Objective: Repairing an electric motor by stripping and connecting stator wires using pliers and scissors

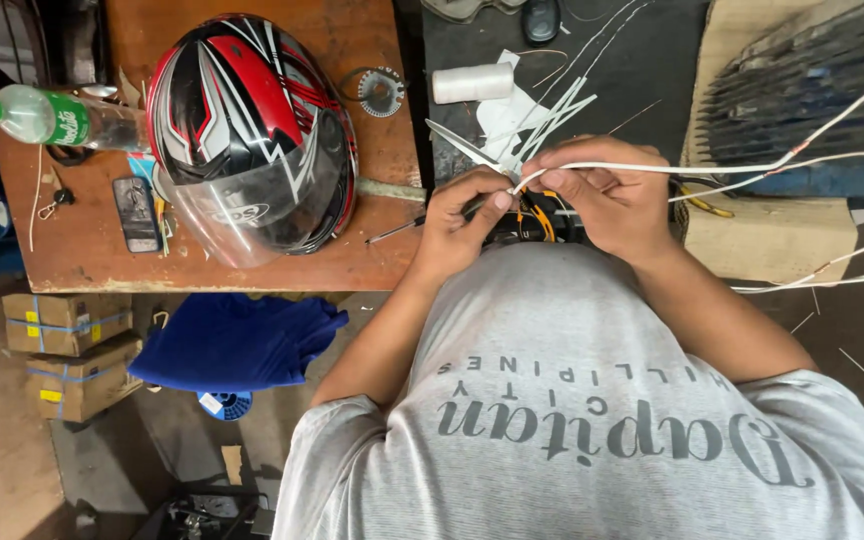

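White sleeved wire (652, 168) is the thing in hand. Right hand (607, 195) pinches it near its end, thumb and forefinger closed on it at the fingertips (552, 172). From that pinch the wire's long axis runs toward 3 o'clock, nearly level, then lifts slightly toward 2 o'clock and leaves the view at the right edge.

Left hand (462, 225) sits at 9 o'clock of the pinch, touching or just short of the wire's end. Its fingers are curled shut round a thin dark tool (402, 226), probably a small screwdriver or pick; the view is too tight to tell which. Tool shaft points out toward 8 o'clock over the wooden table (372, 255).

So: free end at the left hand, the run of wire all on the right-hand side. Left hand is nearer the end.

More white wires (832, 270) trail off at 3 to 4 o'clock. Red, black and white helmet (252, 130) lies at 10 o'clock, well apart. Spool of white thread (472, 83) at 12 o'clock.
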